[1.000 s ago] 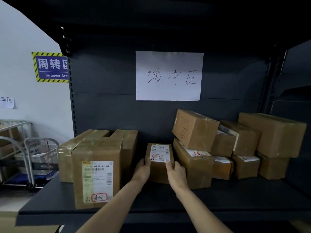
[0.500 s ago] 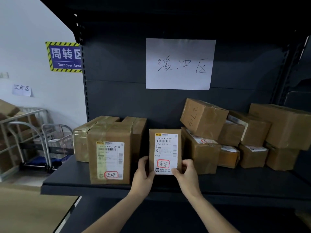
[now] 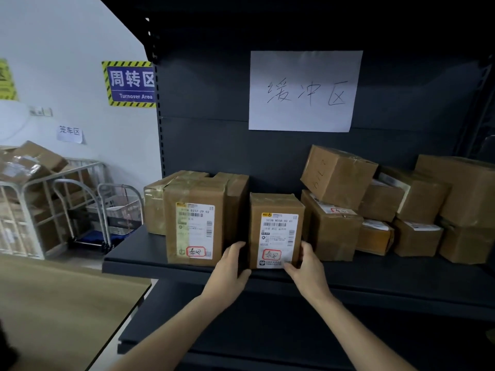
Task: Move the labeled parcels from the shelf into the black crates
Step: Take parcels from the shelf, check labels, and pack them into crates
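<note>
Parcel (image 3: 276, 231): a small brown carton at the centre of the view, at the front lip of the dark shelf (image 3: 388, 279).
- Stands upright, long axis vertical, 12 to 6 o'clock.
- The broad face with the white label (image 3: 278, 239) points straight at the camera. The print reads right way up, with a red-ringed handwritten mark near the label's lower edge.
- Cannot tell whether its base rests on the shelf or is just clear of it.

Left hand (image 3: 231, 266): at the parcel's 8 o'clock corner. Fingers are curled round the left side and clamped on it, thumb under the bottom edge.

Right hand (image 3: 305, 265): at the 4 o'clock corner. The thumb (image 3: 290, 267) presses the label's lower right, and the fingers wrap the right side. Both hands grip the same parcel.

Neighbours:
- At 9 o'clock, just beside the left hand, a larger labelled box (image 3: 195, 226) stands upright, its label also facing out.
- At 3 o'clock, a heap of boxes (image 3: 401, 210); the top one (image 3: 337, 175) is tilted.
- At 12 o'clock, on the back panel, a white paper sheet (image 3: 304, 89) with handwriting.

Far left, off the shelf:
- A blue wall sign (image 3: 131, 84) reading "Turnover Area".
- Below it, a hand trolley (image 3: 107, 210) on the floor.
- A wire cage (image 3: 24, 210) piled with cartons.
</note>
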Motion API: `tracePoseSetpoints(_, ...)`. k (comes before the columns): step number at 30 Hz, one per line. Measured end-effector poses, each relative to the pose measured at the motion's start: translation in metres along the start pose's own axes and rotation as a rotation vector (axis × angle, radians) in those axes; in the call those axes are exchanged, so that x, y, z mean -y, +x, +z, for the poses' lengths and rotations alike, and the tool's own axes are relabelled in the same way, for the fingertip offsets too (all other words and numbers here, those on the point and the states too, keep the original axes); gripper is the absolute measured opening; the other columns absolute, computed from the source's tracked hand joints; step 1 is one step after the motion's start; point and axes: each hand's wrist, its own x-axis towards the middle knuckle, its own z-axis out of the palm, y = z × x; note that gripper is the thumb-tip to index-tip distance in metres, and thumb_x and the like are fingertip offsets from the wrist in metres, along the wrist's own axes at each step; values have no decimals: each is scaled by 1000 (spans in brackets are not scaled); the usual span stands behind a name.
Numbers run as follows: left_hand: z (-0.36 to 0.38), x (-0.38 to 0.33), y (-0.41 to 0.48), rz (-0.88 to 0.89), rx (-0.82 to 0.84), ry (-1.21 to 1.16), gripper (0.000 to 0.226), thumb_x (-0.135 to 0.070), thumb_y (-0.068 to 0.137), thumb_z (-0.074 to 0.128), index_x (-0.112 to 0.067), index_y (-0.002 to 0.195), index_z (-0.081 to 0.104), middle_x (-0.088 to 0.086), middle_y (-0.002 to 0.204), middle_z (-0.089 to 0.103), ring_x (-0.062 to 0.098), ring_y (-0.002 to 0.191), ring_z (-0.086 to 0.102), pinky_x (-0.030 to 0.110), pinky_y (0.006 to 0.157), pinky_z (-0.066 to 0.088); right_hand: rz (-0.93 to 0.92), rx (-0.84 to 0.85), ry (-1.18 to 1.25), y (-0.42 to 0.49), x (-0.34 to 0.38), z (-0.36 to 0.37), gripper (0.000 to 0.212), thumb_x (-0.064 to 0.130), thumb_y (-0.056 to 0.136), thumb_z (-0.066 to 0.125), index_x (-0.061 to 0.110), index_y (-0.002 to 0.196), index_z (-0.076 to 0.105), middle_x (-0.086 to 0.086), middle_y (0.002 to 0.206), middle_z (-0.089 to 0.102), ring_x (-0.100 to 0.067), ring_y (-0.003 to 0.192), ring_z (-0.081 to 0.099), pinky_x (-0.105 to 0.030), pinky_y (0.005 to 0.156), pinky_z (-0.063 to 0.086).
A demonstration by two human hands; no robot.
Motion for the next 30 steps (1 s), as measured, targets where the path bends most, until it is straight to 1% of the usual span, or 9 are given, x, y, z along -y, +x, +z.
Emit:
tracePoseSetpoints(3,-18,4,-12,32,-17,42,57,-16,91,57,-23,141,31,-4,145,37,13,130,42,27,105,40,-19,24,16,1,4,3,61,12,83,67,15,136,36,-4,131,53,-18,122,49,-30,101,40)
tracePoseSetpoints(6,-37,10,-26,98,-72,122,49,-20,92,56,-24,137,37,-9,135,45,9,119,48,17,92,39,-38,36,5,2,7,11,60,12,84,67,14,136,37,-4,132,53,-19,123,49,-32,101,41)
tracePoseSetpoints(10,-64,22,-41,158,-180,216,31,-17,87,63,-14,116,54,-8,112,56,13,103,58,23,82,45,-59,77,22,7,12,20,63,9,83,67,14,137,35,-5,133,52,-20,124,48,-33,102,40)
tracePoseSetpoints(13,-86,38,-45,98,-292,284,28,-16,82,69,-9,106,57,-8,98,53,16,93,59,24,74,42,-32,127,61,15,16,21,72,9,82,67,17,142,28,-4,136,50,-21,126,46,-33,101,39)
tracePoseSetpoints(15,-99,51,-41,13,-312,305,33,-19,80,71,-9,107,54,-6,99,52,17,97,57,25,74,41,-14,159,86,21,16,20,77,7,81,68,19,144,24,-4,136,50,-21,126,46,-34,101,39)
tracePoseSetpoints(20,-121,83,-16,-235,-220,310,80,-33,75,74,-10,139,32,5,139,42,20,132,37,35,102,39,23,190,147,29,14,24,81,3,79,69,19,144,23,-2,131,55,-20,123,49,-30,97,38)
tracePoseSetpoints(22,-124,88,-5,-258,-136,289,95,-32,71,78,-11,145,23,4,146,38,21,136,34,37,107,36,27,198,160,30,13,25,82,2,78,69,20,144,24,-1,130,55,-20,122,50,-30,97,38)
tracePoseSetpoints(26,-119,89,12,-261,4,190,90,-22,67,78,-18,141,26,-5,123,55,15,110,53,26,85,42,34,212,178,32,10,24,83,1,78,70,21,144,24,1,128,56,-18,122,49,-27,95,38)
tracePoseSetpoints(30,-105,89,15,-228,12,77,78,-14,71,75,-20,135,31,-16,103,56,3,93,55,15,74,42,16,244,169,29,10,25,85,4,78,70,24,145,21,6,128,53,-7,119,45,-24,96,35)
